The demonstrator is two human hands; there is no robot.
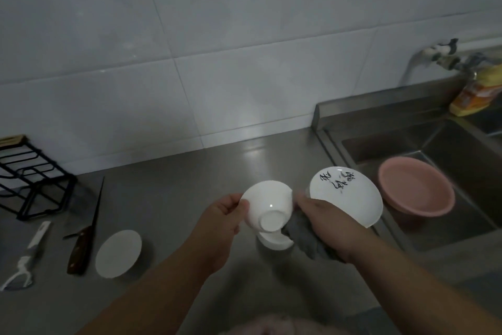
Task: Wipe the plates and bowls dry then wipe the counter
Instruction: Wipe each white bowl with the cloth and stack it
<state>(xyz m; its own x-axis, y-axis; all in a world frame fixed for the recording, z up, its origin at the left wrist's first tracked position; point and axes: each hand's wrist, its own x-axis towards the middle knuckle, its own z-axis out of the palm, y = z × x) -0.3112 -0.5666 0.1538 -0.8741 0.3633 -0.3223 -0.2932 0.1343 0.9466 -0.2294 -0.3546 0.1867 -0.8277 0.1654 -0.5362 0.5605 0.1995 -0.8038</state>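
The left hand (221,222) pinches the bowl (267,205) by its rim, foot toward the camera, held above the surface (190,185); the right hand (324,219) fingers wrap the grey cloth (304,239) w/ the plate (346,195) just behind. The bowl is probably light, stiff, fragile & slippery if wet, so rim + foot give the safest hold.

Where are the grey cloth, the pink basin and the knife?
grey cloth (307,239), head view, bunched middle.
pink basin (415,188), head view, inner floor.
knife (80,252), head view, brown handle.

Pink basin (415,189) in sink (461,144); knife (85,231), peeler (25,258), black rack (30,177) at left.
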